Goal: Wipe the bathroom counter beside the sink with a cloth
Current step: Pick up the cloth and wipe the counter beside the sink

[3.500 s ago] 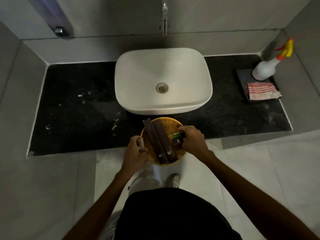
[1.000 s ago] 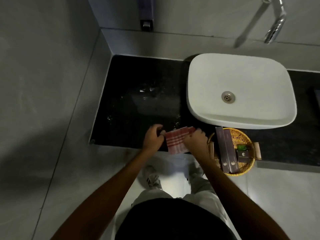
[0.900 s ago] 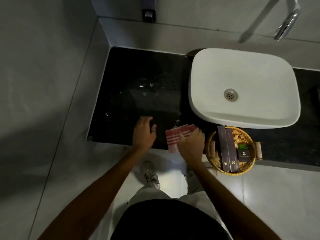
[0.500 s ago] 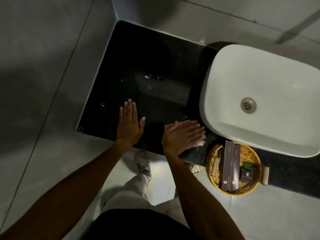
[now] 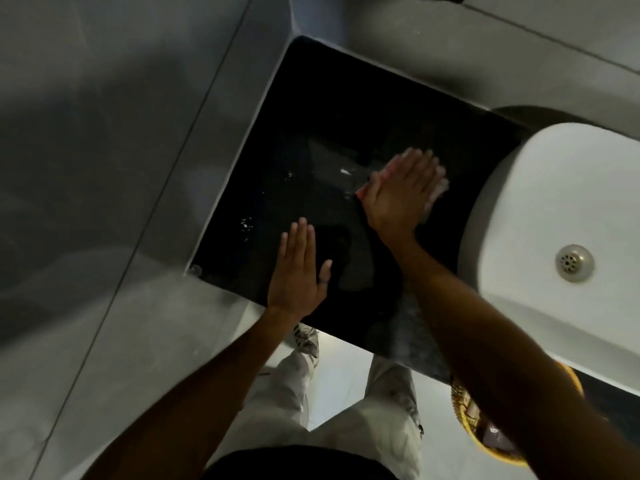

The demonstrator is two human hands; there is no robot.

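Note:
The black stone counter lies left of the white sink. My right hand presses flat on the red-and-white cloth, which lies on the counter close to the sink's left wall. Only the cloth's edges show around my fingers; it looks blurred. My left hand rests flat on the counter near its front edge, fingers together, nothing under it. Water droplets glint on the dark surface left of both hands.
A grey tiled wall bounds the counter on the left and another runs along the back. A yellow woven basket sits at the counter's front, partly behind my right forearm. The sink drain is at the right.
My right hand has slid the cloth away from the front edge toward the back, alongside the sink. My left hand has stayed flat near the front. The view has tilted further left.

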